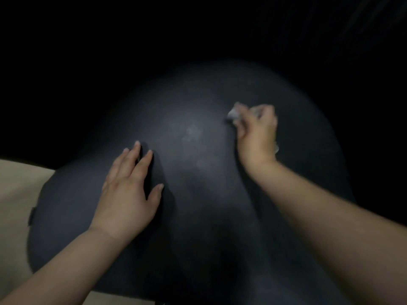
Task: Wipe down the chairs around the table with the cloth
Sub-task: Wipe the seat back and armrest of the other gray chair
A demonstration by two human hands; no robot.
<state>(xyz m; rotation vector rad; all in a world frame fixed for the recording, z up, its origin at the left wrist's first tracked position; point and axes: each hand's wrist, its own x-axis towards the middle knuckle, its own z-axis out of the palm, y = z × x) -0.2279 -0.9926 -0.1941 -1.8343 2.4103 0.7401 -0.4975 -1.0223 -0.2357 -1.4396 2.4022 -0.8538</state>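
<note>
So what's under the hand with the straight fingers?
The left hand rests flat on the dark rounded chair surface. The patch beneath its palm is covered, so nothing more shows there.

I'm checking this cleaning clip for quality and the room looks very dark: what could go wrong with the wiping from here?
1. The dim light hides most of the dark rounded chair surface, so patches may well be missed beyond the pale smudge.
2. The right hand holds the small whitish cloth bunched up, so each pass probably covers little.
3. The left hand rests flat on the chair and may leave fresh marks.
</note>
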